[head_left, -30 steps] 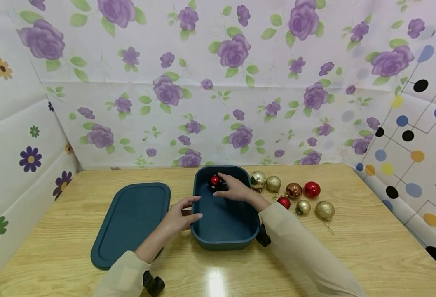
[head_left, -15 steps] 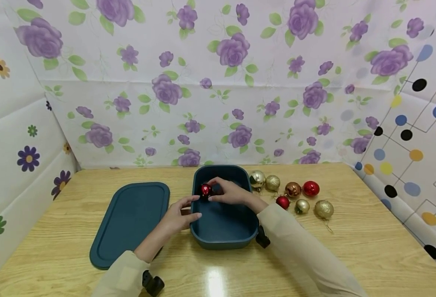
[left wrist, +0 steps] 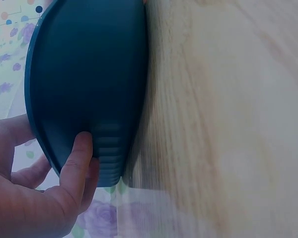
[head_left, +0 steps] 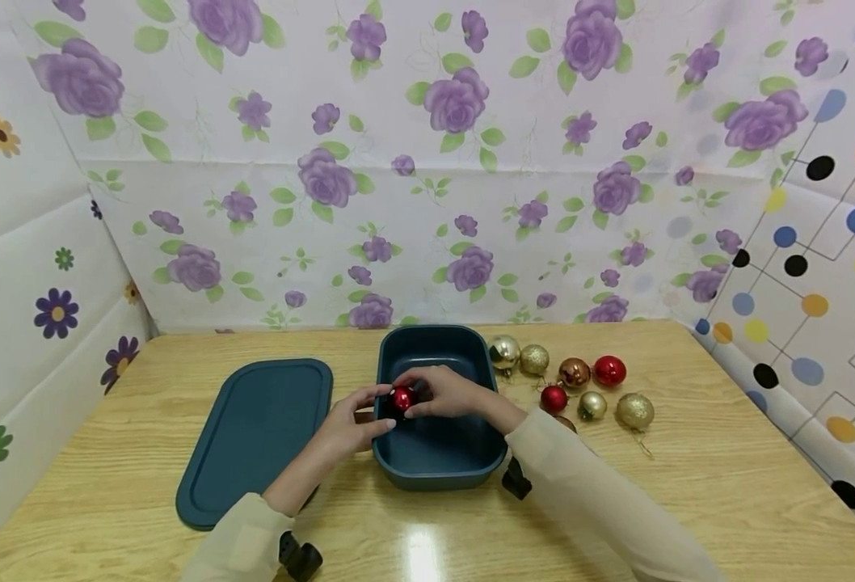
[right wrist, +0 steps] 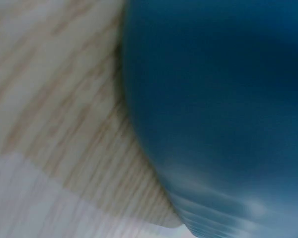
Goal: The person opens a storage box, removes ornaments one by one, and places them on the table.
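A shiny red Christmas bauble (head_left: pixel 402 398) is inside the dark teal box (head_left: pixel 438 453), near its left wall. My right hand (head_left: pixel 448 392) reaches over the box and pinches the bauble between thumb and fingers. At the left rim, my left hand (head_left: pixel 347 422) grips the box wall. Fingers of the left hand (left wrist: pixel 54 198) lie against the outer side of the box (left wrist: pixel 89 74) in the left wrist view, with other digits over the rim. Only the outer wall of the box (right wrist: pixel 218 99) and table show in the right wrist view; the right hand is hidden there.
A flat teal lid (head_left: pixel 259 436) lies on the wooden table (head_left: pixel 369 533) left of the box. To the right are several loose baubles, among them a red one (head_left: pixel 609 370), a copper one (head_left: pixel 574 372) and a glittery gold one (head_left: pixel 635 411). Patterned cloth (head_left: pixel 398 202) encloses the table behind and beside.
My right hand has moved the red bauble from the far end of the box leftward and nearer to me, along the left wall. My left hand has stayed on the rim.
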`<action>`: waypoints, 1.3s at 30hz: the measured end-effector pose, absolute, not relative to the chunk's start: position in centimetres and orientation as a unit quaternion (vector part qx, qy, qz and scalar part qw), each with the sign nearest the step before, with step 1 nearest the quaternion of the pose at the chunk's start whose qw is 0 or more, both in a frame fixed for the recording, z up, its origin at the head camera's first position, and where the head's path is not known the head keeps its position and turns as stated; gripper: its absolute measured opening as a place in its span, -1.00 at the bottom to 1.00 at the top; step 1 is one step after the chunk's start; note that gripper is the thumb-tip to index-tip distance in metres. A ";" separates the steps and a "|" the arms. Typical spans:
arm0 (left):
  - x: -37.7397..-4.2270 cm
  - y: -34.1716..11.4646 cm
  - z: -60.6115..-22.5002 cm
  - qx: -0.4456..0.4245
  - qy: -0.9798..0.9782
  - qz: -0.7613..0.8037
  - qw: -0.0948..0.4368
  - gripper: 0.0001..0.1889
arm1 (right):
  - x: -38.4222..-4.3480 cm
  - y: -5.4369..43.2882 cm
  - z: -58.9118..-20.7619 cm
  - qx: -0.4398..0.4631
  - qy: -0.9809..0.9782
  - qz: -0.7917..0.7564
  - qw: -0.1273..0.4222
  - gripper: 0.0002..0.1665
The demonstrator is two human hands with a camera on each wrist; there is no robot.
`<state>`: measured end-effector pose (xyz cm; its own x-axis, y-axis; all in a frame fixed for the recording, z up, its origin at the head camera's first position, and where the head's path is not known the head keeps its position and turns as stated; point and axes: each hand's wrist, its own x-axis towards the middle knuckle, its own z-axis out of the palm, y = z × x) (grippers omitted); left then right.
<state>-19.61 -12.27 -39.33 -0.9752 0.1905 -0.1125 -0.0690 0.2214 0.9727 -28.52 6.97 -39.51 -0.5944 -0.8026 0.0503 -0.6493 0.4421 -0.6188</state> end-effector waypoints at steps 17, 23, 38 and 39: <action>-19.5 -12.3 -39.5 0.046 0.771 0.627 0.103 -0.47 | -24.8 14.9 -36.4 -0.410 0.827 -0.374 0.091 -0.47; -19.5 -12.3 -39.4 0.043 0.769 0.628 0.107 -0.46 | -24.0 18.8 -34.8 -0.364 0.841 -0.397 0.059 -0.42; -19.7 -12.3 -39.7 0.036 0.779 0.617 0.107 -0.44 | -21.4 29.2 -36.5 -0.281 0.882 -0.378 -0.013 -0.47; -19.7 -12.3 -39.6 0.035 0.778 0.618 0.107 -0.44 | -21.2 29.7 -36.8 -0.279 0.883 -0.376 -0.015 -0.48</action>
<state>-19.75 -12.31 -39.64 -0.9746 0.1864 -0.1244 -0.0790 0.2337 0.9691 -21.25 29.70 -36.76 -0.8434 -0.4820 0.2374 -0.5052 0.5612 -0.6557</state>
